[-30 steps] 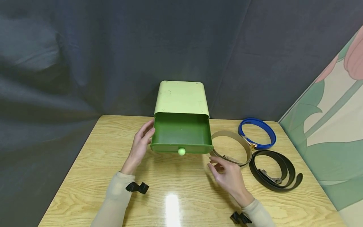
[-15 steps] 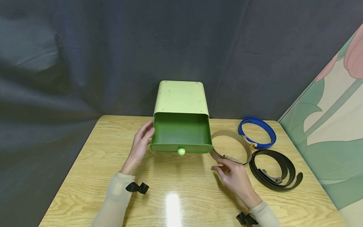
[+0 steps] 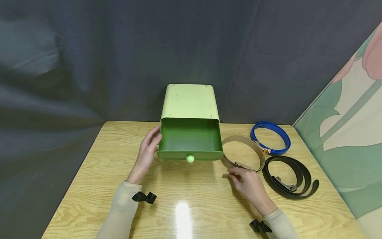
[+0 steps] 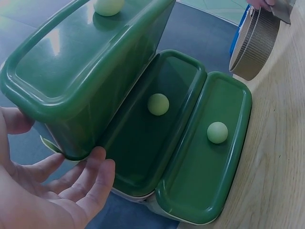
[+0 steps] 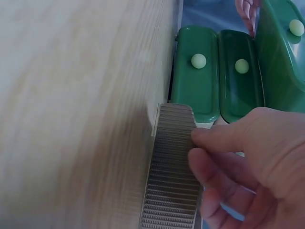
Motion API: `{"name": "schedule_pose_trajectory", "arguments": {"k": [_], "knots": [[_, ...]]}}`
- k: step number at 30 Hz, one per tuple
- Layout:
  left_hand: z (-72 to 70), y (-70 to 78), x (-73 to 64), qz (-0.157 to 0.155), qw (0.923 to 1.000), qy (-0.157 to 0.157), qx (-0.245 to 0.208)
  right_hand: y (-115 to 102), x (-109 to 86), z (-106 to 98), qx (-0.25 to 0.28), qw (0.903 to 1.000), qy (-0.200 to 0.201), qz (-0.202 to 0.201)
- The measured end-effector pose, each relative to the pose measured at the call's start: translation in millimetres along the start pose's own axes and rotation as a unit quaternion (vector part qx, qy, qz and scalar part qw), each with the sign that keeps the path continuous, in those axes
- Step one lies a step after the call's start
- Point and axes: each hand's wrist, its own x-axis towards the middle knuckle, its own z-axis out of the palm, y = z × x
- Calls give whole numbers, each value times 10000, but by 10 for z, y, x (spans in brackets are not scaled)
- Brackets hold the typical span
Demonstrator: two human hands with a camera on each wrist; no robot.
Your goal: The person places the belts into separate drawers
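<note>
A light-green cabinet [image 3: 191, 99] has its top green drawer [image 3: 191, 136] pulled out, bare inside, with a round knob in front. My left hand [image 3: 147, 152] touches the drawer's left side; in the left wrist view its thumb and fingers spread around the drawer's corner. My right hand [image 3: 249, 186] pinches the edge of a tan belt [image 3: 259, 152] coiled to the right of the drawer. In the right wrist view the belt's ribbed strip [image 5: 174, 162] stands on edge beside my thumb and forefinger. Its tip pokes out left of my fingers in the head view.
A blue belt [image 3: 286, 141] with a gold buckle lies behind the tan one. A coiled black belt [image 3: 305, 174] sits at the right. Two lower drawers, a middle one [image 4: 152, 138] and a bottom one [image 4: 205, 171], are closed. A dark curtain [image 3: 119, 66] hangs behind the table.
My right hand has moved right and slightly towards me onto the tan belt, and the belt's tip now shows left of the fingers. The left hand stays at the drawer.
</note>
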Motion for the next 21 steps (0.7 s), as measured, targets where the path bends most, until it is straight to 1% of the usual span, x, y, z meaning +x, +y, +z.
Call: {"name": "schedule_pose_trajectory", "arguments": {"k": [6, 9, 13, 18, 21], "knots": [[-11, -3, -9, -24, 10000, 18, 3, 16, 74, 43, -382, 9988, 225, -196], [-10, 0, -13, -28, 10000, 33, 32, 20, 120, 71, -511, 9984, 214, -143], [-7, 2, -15, -54, 9999, 9, 84, 14, 157, 90, -479, 9987, 189, 2], [-11, -1, -13, -44, 10000, 25, 60, 13, 206, 103, -409, 9991, 107, 7], [-8, -6, -6, -23, 10000, -22, 34, 28, 204, 107, -413, 9989, 208, -28]]}}
